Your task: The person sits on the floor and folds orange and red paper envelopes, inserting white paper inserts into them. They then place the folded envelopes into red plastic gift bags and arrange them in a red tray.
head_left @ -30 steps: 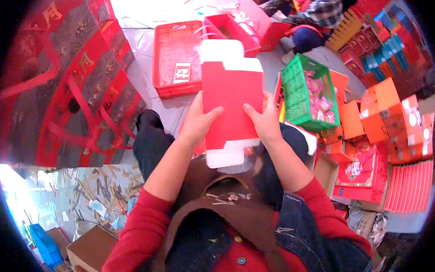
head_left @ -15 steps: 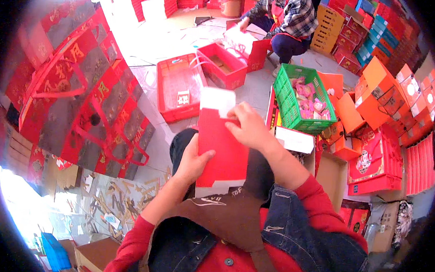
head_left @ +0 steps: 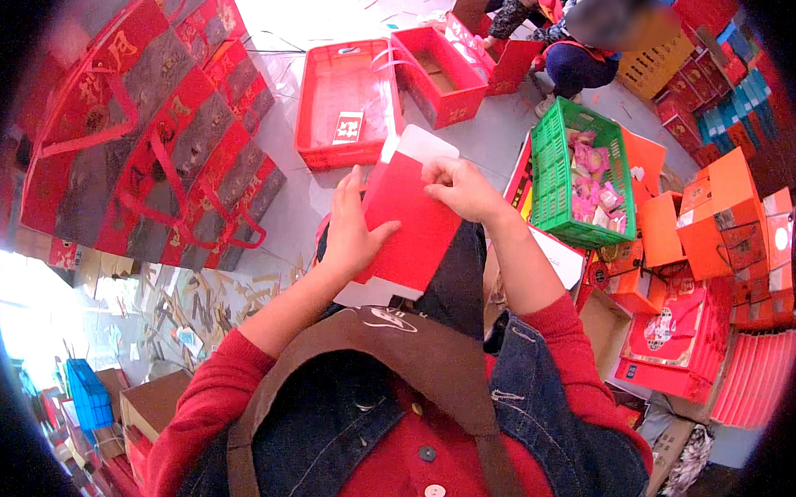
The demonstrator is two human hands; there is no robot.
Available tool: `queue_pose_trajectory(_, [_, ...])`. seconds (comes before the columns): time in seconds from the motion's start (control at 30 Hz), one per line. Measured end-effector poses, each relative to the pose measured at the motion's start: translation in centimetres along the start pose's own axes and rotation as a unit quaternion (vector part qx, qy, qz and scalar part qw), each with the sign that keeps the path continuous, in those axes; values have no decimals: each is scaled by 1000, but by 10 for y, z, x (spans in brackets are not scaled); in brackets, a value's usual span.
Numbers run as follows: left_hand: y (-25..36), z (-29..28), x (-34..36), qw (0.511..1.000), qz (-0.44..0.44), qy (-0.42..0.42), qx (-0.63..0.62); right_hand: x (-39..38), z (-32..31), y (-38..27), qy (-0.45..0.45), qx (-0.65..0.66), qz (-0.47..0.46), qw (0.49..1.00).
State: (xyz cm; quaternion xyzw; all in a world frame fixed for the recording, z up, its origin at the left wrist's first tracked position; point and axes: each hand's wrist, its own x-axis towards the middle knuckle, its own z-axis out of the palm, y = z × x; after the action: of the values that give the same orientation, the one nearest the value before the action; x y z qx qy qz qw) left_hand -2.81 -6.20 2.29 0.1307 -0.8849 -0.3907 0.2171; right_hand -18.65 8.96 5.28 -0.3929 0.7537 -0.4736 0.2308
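Note:
A flat-looking red carton (head_left: 406, 227) with white flaps at both ends is held at a slant above my lap. My left hand (head_left: 356, 234) grips its left side, thumb across the red face and fingers stretched along the edge. At the far end, my right hand (head_left: 461, 189) has its fingers curled on the upper right corner, beside the white flap (head_left: 428, 144). The undersides of the carton and of my left fingers are hidden.
Ahead are a red tray (head_left: 308, 114) and an open red box (head_left: 439, 83); a person crouches beyond. A green crate (head_left: 549, 179) of pink packets stands right, near orange boxes (head_left: 720, 203). Large red-and-grey bags (head_left: 156, 135) fill the left. Scraps litter the floor (head_left: 212, 308).
The carton has tilted, its far end leaning right, and come nearer my body. My left fingers have straightened along its edge. The whole view has shifted, and the person ahead leans lower.

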Motion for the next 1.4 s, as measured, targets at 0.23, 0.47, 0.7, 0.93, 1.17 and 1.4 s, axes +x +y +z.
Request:
queue_pose_trajectory(0.23, [21, 2, -1, 994, -36, -94, 49, 4, 36, -6, 109, -8, -24, 994])
queue_pose_trajectory(0.47, [4, -10, 4, 981, -98, -96, -135, -6, 48, -70, 99, -70, -70, 990])
queue_pose_trajectory(0.7, [-14, -43, 9, 858, -210, -83, -462, -30, 54, -50, 370, 18, -66, 926])
queue_pose_trajectory(0.93, [2, -36, 3, 930, -210, -35, -299, -46, 90, -29, 221, 156, -24, 962])
queue_pose_trajectory(1.17, [4, -31, -9, 882, -102, -84, -453, -53, 102, -50, 252, -27, -50, 966])
queue_pose_trajectory(1.4, [2, -39, -13, 789, -161, -192, -561, -54, 103, -48, 211, 144, -27, 966])
